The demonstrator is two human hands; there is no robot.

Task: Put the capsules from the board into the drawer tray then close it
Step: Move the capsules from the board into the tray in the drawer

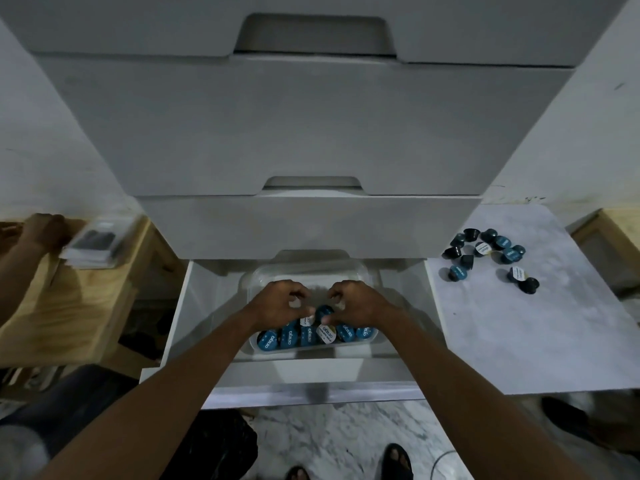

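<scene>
The bottom drawer of a white cabinet stands pulled out. Inside it sits a clear plastic tray with a row of blue-lidded capsules along its near side. My left hand and my right hand hover side by side over the tray, fingers curled and pinching at capsules in the middle. Whether each hand holds a capsule is hard to tell. To the right, several dark capsules lie scattered on a white marble board.
Closed drawers rise above the open one. At left, another person's hand holds a clear packet over a wooden stool. Feet and dark cloth are on the marble floor below.
</scene>
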